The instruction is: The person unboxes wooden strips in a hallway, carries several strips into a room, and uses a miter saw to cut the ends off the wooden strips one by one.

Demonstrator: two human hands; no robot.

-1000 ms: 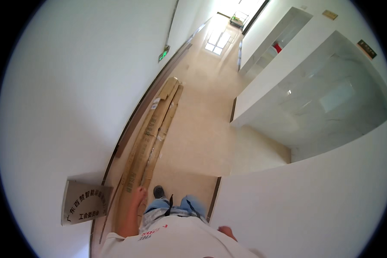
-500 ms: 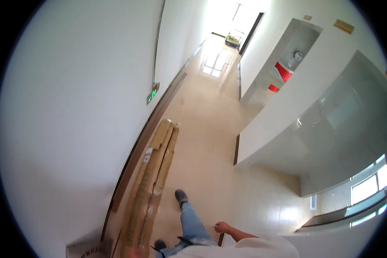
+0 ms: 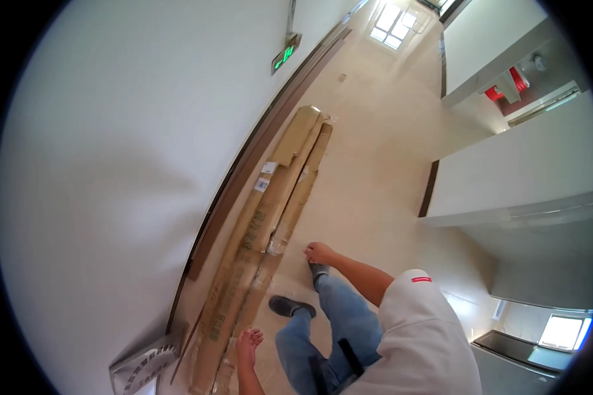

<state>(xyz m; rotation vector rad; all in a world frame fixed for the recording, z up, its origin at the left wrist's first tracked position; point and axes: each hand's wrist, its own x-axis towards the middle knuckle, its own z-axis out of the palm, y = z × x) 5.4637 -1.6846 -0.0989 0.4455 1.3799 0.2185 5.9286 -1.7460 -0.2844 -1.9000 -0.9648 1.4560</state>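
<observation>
Long brown cardboard cartons (image 3: 247,253) lie side by side on the floor along the left wall, with clear tape and white labels on them. My left hand (image 3: 249,340) hovers by the near part of their right edge, empty, its fingers loosely bent and apart; whether it touches the cardboard I cannot tell. Over my forward shoe, to the right of the cartons, hangs my right hand (image 3: 320,253). Its fingers are slightly curled, and nothing shows in them.
A brown baseboard strip (image 3: 260,150) runs along the left wall below a lit green exit sign (image 3: 287,54). At the lower left stands a grey lettered sign (image 3: 145,365). White wall corners (image 3: 507,164) border the right side, with a red object (image 3: 507,85) in an alcove.
My view has tipped down and turned left toward the cartons. My left hand has come into view beside them, and my right arm has reached forward and left.
</observation>
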